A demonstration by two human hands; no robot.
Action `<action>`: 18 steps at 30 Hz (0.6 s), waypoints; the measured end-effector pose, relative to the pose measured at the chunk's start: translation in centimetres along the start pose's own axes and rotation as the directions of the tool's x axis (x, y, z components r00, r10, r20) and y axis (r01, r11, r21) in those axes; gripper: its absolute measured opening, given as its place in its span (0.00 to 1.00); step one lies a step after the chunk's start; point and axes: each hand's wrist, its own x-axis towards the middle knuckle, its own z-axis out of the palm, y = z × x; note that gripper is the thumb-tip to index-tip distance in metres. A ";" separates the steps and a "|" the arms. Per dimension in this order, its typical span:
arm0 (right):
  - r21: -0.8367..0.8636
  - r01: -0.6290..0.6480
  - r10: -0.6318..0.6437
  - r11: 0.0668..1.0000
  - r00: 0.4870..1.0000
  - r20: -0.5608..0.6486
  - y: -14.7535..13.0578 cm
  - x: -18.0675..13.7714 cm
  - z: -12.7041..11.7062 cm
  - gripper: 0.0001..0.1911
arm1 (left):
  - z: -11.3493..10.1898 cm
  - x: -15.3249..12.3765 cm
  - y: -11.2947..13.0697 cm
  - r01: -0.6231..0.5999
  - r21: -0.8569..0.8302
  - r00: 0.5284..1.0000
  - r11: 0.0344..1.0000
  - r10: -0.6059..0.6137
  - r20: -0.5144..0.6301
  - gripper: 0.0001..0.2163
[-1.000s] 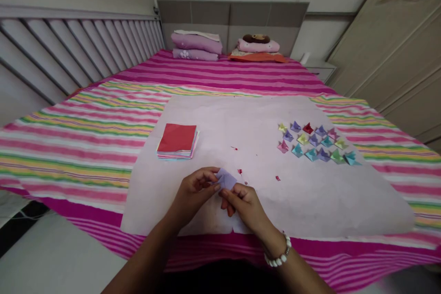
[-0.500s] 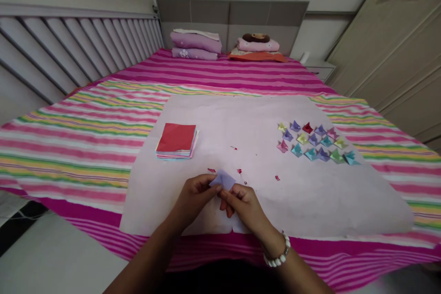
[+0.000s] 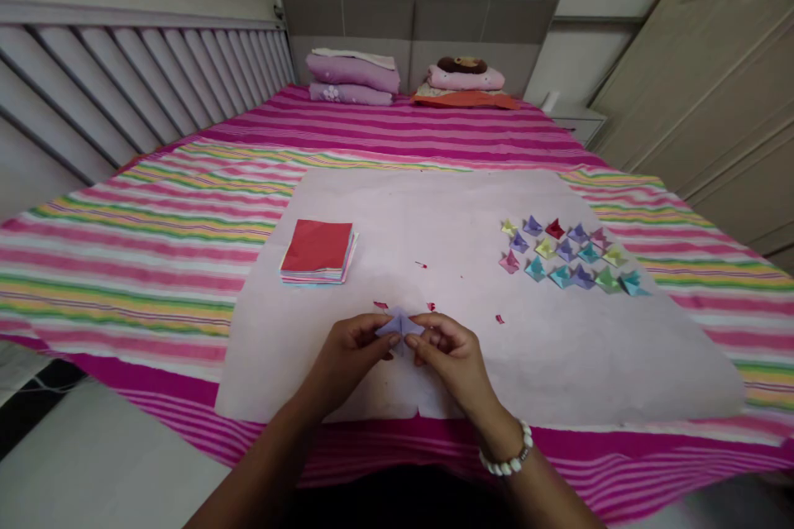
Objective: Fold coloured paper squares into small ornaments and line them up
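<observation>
My left hand [image 3: 351, 351] and my right hand [image 3: 447, 355] meet over the near edge of a pale sheet [image 3: 595, 364] spread on the bed. Between their pinched fingertips is a small folded lilac paper [image 3: 399, 322], each hand gripping one side. A stack of coloured paper squares [image 3: 318, 251] with a red one on top lies to the left, beyond my left hand. Several small folded paper shapes [image 3: 567, 256] in mixed colours sit in rows at the right of the sheet.
A striped pink bedcover [image 3: 155, 240] lies under the sheet. Folded bedding and pillows [image 3: 353, 78] rest against the headboard. Tiny red paper scraps [image 3: 499, 319] dot the sheet. A slatted rail runs along the left, wardrobe doors stand at the right.
My right hand has shifted up and leftward onto the lilac paper, which now looks smaller and more folded between both sets of fingertips. The stack and the folded shapes have not moved.
</observation>
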 end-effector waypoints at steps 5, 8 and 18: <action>0.066 -0.101 0.100 0.993 0.995 0.011 -0.1 -0.1 -0.1 0.14 | -0.2 -0.2 -0.2 0.009 -0.068 0.999 0.998 -0.006 0.041 0.10; 0.086 -0.080 0.078 0.993 0.997 0.018 -0.2 0.0 -0.1 0.10 | -0.3 -0.2 -0.4 0.044 -0.139 0.999 0.989 -0.043 0.009 0.09; 0.195 -0.036 0.021 0.980 0.997 0.076 0.1 -0.1 -0.6 0.04 | -0.3 -0.5 -0.2 0.124 -0.197 0.992 0.972 -0.129 -0.013 0.09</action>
